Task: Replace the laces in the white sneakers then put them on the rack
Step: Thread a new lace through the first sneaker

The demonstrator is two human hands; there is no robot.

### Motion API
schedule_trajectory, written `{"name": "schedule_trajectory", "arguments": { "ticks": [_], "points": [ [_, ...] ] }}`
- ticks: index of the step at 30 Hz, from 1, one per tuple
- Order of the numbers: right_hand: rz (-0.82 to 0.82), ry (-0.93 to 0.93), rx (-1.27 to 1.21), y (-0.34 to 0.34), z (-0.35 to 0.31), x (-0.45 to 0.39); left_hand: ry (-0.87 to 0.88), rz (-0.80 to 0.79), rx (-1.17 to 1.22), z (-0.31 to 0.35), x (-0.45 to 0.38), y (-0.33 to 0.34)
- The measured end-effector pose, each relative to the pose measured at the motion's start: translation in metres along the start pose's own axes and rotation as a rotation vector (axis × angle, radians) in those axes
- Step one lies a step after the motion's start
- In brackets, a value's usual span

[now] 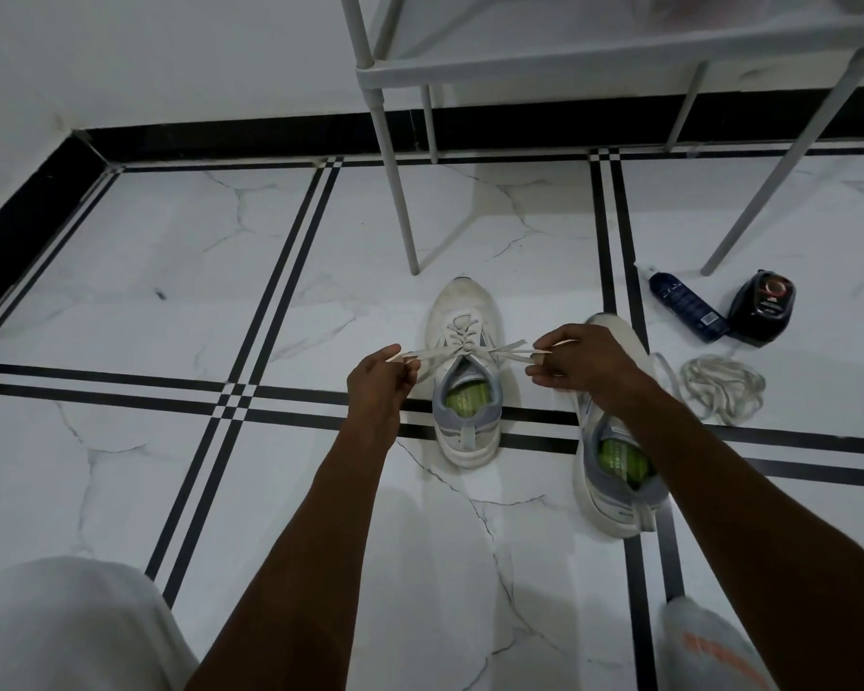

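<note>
A white sneaker (pixel 462 311) with a green insole stands on the floor, toe pointing away, its lace threaded through the eyelets. My left hand (pixel 377 379) pinches the left lace end (pixel 430 352) and my right hand (pixel 577 359) pinches the right lace end (pixel 512 352), both ends pulled out sideways. A second white sneaker (pixel 614 483) stands to the right, partly hidden under my right forearm. A loose lace (pixel 724 389) lies coiled on the floor further right. The white rack (pixel 520 62) stands at the back.
A dark blue spray bottle (pixel 687 306) and a black round container (pixel 764 309) lie on the floor right of the sneakers. Rack legs (pixel 400 192) reach the floor just beyond the sneaker's toe. My knees show at the bottom corners. White marble floor (pixel 170 271) spreads to the left.
</note>
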State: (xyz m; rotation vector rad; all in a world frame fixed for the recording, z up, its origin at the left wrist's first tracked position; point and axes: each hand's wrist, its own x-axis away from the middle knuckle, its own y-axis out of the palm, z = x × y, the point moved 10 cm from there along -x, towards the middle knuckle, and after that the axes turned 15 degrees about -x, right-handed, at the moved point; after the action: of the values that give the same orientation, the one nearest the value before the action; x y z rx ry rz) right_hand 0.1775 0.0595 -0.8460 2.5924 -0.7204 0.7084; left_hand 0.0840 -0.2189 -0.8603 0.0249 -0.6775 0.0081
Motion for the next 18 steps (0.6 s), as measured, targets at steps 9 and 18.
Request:
{"name": "schedule_trajectory", "arguments": {
  "ticks": [9,18],
  "points": [
    [-0.220,0.021,-0.088,0.017,-0.012,0.007,0.210,-0.085,-0.224,0.012,-0.001,-0.002],
    [-0.072,-0.143,0.031,0.013,-0.014,-0.003,0.426,-0.131,-0.503,0.024,0.001,0.001]
  ]
}}
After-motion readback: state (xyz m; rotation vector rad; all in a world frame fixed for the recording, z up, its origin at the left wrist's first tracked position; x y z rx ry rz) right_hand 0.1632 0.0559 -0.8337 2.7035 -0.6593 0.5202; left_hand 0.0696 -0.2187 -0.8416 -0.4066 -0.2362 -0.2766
